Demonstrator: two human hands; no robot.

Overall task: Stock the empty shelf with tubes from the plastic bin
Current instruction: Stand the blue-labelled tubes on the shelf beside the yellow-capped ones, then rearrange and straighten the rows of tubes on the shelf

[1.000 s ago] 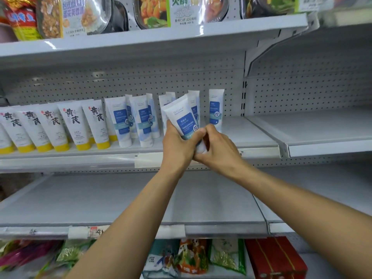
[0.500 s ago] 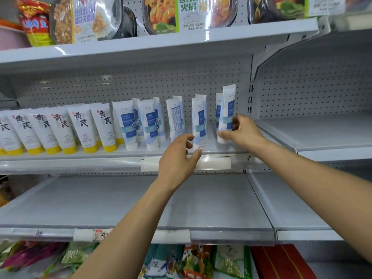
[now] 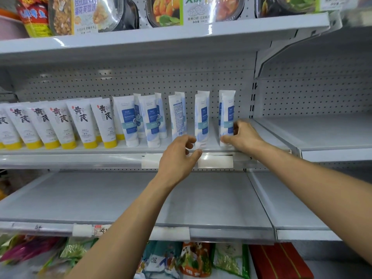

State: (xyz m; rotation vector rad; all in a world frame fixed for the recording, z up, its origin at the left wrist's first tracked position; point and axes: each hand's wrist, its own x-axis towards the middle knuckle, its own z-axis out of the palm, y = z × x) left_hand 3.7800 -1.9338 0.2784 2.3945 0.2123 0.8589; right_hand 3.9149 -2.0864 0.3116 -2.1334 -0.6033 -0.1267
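Several white-and-blue tubes stand cap-down in pairs on the middle shelf. My right hand grips the rightmost blue tube low on its side, with the thumb at its cap; the tube stands upright on the shelf in front of another. My left hand hovers at the shelf's front edge with loosely curled fingers. It holds nothing and sits just left of the cap of the neighbouring blue tube. The plastic bin is out of view.
White tubes with yellow caps fill the left of the same shelf. Packaged meals line the top shelf. Below lies a bare grey shelf, with snack bags under it. Bare shelves continue to the right.
My hands, together on a tube a second ago, have parted. The left let a tube stand on the shelf, and the right carried another rightward and set it upright at the row's end.
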